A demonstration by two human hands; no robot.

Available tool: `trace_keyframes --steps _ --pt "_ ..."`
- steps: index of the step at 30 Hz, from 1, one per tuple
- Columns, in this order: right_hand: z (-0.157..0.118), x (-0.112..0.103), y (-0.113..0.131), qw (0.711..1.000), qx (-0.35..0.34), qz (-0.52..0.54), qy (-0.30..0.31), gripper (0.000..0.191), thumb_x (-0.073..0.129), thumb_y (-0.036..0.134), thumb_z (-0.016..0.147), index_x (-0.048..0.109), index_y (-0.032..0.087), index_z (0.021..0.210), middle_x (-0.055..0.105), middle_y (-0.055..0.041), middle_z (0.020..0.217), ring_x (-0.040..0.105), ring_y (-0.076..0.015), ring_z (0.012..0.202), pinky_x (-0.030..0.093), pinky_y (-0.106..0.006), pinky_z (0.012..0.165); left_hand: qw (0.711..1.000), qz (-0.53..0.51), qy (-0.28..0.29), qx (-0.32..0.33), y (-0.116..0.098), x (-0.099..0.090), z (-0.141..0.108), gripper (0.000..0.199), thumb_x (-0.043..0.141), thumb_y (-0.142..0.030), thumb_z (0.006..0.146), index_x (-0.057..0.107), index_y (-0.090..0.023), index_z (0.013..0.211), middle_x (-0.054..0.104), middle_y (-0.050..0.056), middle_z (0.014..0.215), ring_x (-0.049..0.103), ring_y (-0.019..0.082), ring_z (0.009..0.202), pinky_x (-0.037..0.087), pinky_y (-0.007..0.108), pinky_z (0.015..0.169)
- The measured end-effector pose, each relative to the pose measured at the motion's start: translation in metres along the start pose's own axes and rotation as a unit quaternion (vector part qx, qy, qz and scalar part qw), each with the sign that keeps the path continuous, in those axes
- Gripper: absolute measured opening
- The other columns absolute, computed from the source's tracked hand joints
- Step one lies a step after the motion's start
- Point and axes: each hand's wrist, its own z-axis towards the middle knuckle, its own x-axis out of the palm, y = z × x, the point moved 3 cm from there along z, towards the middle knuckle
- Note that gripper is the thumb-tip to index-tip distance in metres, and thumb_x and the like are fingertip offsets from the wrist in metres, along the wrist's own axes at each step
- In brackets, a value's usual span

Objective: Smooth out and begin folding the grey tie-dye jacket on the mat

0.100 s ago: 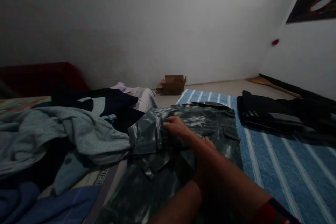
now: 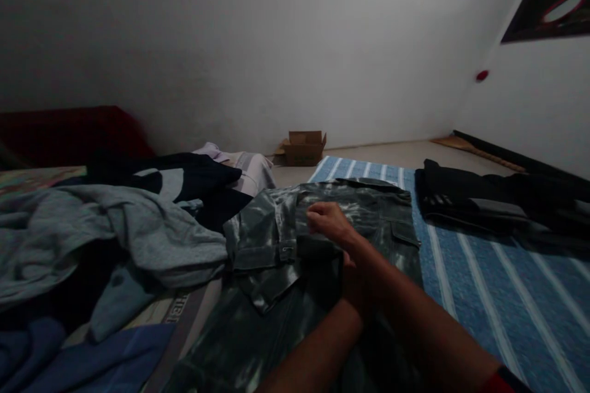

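Our right hand (image 2: 328, 220) curls into a fist over the mottled jacket (image 2: 258, 230), which lies partly on the striped blue mat (image 2: 465, 270); our left hand (image 2: 353, 276), partly hidden, we can't read.

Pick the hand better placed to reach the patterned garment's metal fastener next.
Probably the right hand: it looks nearer the fastener, while the left hand lies farther off, partly hidden by the right forearm.
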Motion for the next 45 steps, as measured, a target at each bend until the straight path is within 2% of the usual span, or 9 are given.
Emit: trace_keyframes --steps 5,8,16,23,31,35,40,42,45 --pt "-0.049 -0.082 -0.028 0.982 0.015 -0.03 -0.188 0.021 0.051 0.037 0.07 0.063 0.019 0.073 0.059 0.0008 0.059 0.057 -0.016 0.053 0.044 -0.027 0.052 0.999 0.031 0.01 -0.018 0.008 -0.041 0.006 0.03 0.045 -0.015 0.087 0.062 -0.013 0.111 0.063 0.014 0.114 0.056 0.03 0.109 0.046 0.044 0.095" --pt "-0.08 -0.101 -0.042 0.965 -0.014 -0.147 -0.215 0.019 0.051 0.034 0.071 0.064 0.019 0.073 0.064 -0.0014 0.066 0.06 -0.0181 0.064 0.044 -0.029 0.062 0.999 0.022 0.031 -0.028 0.023 -0.063 0.011 0.025 0.042 -0.01 0.087 0.064 -0.013 0.098 0.066 0.011 0.102 0.06 0.022 0.102 0.048 0.033 0.091" --pt "-0.11 -0.078 -0.059 0.91 -0.041 -0.383 -0.155 0.011 0.057 0.026 0.079 0.065 0.019 0.079 0.063 -0.0043 0.082 0.057 -0.0204 0.083 0.041 -0.029 0.072 0.995 0.07 0.039 -0.062 0.064 -0.085 0.059 0.027 0.045 -0.008 0.085 0.068 -0.015 0.098 0.068 0.009 0.103 0.063 0.021 0.099 0.048 0.029 0.086" --pt "-0.112 -0.064 -0.057 0.851 -0.064 -0.503 -0.134 0.012 0.058 0.023 0.082 0.065 0.02 0.09 0.06 -0.007 0.092 0.051 -0.0224 0.091 0.039 -0.029 0.074 0.991 0.11 0.058 -0.045 0.082 -0.069 0.107 0.024 0.052 -0.022 0.087 0.063 -0.015 0.107 0.062 0.013 0.115 0.057 0.026 0.11 0.047 0.034 0.09" --pt "-0.115 -0.058 -0.054 0.834 -0.071 -0.528 -0.14 0.01 0.053 0.016 0.082 0.062 0.02 0.082 0.059 -0.0058 0.088 0.049 -0.0207 0.088 0.037 -0.029 0.073 0.986 0.138 0.087 -0.021 0.102 -0.063 0.132 0.035 0.044 -0.04 0.093 0.055 -0.017 0.117 0.054 0.011 0.127 0.049 0.025 0.12 0.04 0.039 0.1" --pt "-0.117 -0.059 -0.055 0.838 -0.075 -0.521 -0.144 0.01 0.052 0.017 0.083 0.061 0.021 0.08 0.058 -0.0051 0.088 0.049 -0.0204 0.086 0.036 -0.029 0.071 0.978 0.172 0.113 -0.034 0.107 -0.089 0.123 0.029 0.056 -0.032 0.085 0.061 -0.016 0.109 0.055 0.015 0.126 0.047 0.03 0.122 0.039 0.044 0.099" --pt "-0.117 -0.057 -0.053 0.839 -0.077 -0.52 -0.138 0.012 0.052 0.017 0.084 0.062 0.022 0.082 0.059 -0.0052 0.088 0.048 -0.0211 0.086 0.036 -0.03 0.071 0.963 0.238 0.113 -0.047 0.114 -0.119 0.075 0.045 0.067 -0.029 0.075 0.058 -0.016 0.117 0.047 0.02 0.136 0.032 0.039 0.133 0.025 0.064 0.103" --pt "-0.118 -0.057 -0.052 0.841 -0.076 -0.517 -0.137 0.014 0.051 0.017 0.084 0.064 0.022 0.083 0.06 -0.0055 0.089 0.048 -0.0214 0.087 0.036 -0.03 0.072 0.955 0.27 0.071 -0.097 0.124 -0.129 0.061 0.057 0.068 -0.027 0.074 0.05 -0.017 0.127 0.037 0.022 0.145 0.025 0.042 0.136 0.023 0.067 0.101" --pt "-0.119 -0.056 -0.051 0.844 -0.076 -0.514 -0.13 0.015 0.05 0.017 0.085 0.065 0.022 0.085 0.059 -0.0062 0.089 0.048 -0.0216 0.087 0.036 -0.031 0.073 0.95 0.24 0.036 -0.197 0.145 -0.14 0.055 0.057 0.064 -0.022 0.075 0.046 -0.015 0.128 0.047 0.025 0.135 0.042 0.042 0.125 0.038 0.063 0.092"
